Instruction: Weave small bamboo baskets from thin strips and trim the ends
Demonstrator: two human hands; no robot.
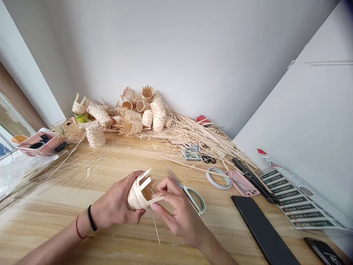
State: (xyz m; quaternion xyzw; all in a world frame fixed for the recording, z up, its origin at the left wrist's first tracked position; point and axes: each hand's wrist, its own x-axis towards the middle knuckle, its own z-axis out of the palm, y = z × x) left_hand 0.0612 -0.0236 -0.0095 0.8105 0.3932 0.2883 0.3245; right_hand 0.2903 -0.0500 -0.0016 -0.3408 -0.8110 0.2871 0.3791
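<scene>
Small woven basket [138,195] gripped between both hands above the wooden counter [132,244], long axis lying sideways, open end and loose strips [145,183] toward the right hand [179,211]. Left hand [113,200] wrapped closely round the body; right fingers [162,189] narrow, pinching strips at the rim. Scissors [176,181] just beside the right hand.

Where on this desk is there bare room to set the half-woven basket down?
Bare wood shows on the desk left of the left hand, and between the scissors and the black slab. It is crowded along the back, with heaped baskets and loose strips.
</scene>
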